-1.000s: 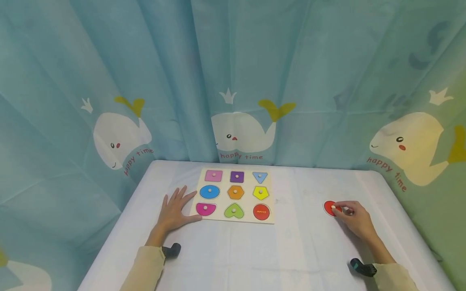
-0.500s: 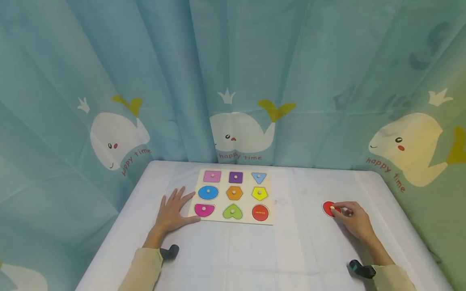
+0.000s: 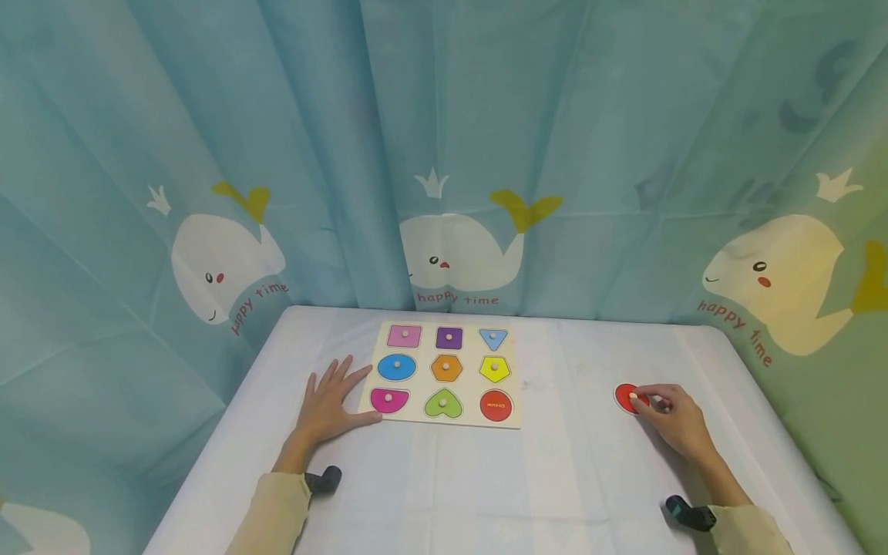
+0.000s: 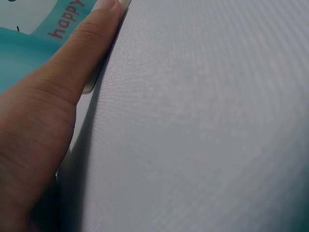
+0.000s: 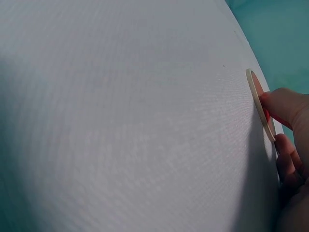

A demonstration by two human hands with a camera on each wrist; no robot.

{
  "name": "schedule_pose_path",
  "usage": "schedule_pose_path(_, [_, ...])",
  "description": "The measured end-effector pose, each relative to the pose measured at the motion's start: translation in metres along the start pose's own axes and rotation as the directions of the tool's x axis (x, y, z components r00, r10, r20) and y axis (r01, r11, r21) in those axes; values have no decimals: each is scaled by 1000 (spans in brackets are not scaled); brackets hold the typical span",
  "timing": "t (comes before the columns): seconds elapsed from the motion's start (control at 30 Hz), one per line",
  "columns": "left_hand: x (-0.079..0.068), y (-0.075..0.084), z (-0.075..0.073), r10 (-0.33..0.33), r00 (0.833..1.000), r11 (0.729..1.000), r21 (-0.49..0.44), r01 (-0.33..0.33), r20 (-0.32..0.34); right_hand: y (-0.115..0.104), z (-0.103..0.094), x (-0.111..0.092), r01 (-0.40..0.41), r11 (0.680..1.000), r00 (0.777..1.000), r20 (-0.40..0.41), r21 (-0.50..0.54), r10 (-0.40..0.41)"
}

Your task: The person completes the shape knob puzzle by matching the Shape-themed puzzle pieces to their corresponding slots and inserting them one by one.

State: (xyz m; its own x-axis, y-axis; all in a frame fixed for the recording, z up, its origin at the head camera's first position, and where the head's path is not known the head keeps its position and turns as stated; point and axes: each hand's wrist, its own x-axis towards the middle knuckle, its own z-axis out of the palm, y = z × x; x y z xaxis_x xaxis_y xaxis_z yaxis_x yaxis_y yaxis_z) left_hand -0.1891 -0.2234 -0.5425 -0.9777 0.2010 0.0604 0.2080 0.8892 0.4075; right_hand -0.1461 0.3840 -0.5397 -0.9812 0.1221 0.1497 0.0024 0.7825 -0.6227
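Note:
A wooden shape puzzle board [image 3: 474, 385] lies toward the back of the table, filled with knobbed pieces in several colours. Its front right recess is a bare red circle [image 3: 496, 405] with printed lettering and no knob. My left hand [image 3: 328, 406] rests beside the board with fingers spread, thumb and a fingertip touching its left edge. To the right, my right hand [image 3: 674, 420] pinches the pale knob of a round red puzzle piece [image 3: 624, 398]. In the right wrist view the rim of that round piece [image 5: 261, 106] is seen edge-on, close to the table surface.
A white cloth covers the table [image 3: 444, 486]. Behind and around it hangs a blue-green curtain [image 3: 472, 139] printed with whales. Dark wrist cameras sit on both forearms, the left camera [image 3: 324, 480] and the right camera [image 3: 690, 512].
The whole head view shifts slightly left. Both hands keep their places: the left at the board's edge, the right at the red round piece.

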Motion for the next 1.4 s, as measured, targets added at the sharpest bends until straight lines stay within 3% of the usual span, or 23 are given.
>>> schedule_pose_path(0.43, [0,1,0,-3,1000,1000,-2,3,-2,-1,0,1,-8,1000,1000,6,3,8])
schedule_pose_path(0.8, [0,2,-1,-4,1000,1000,1,4,6,-23,-5,7,-25,999,998,-48,47,27])
schedule_pose_path(1.1, [-1,3,-1,-8,1000,1000,5,8,8,-46,1,18,63,995,993,-100,78,-55])
schedule_pose_path(1.4, [-2,5,-4,-2,1000,1000,1,2,6,-67,13,31,101,988,992,-88,119,-91])
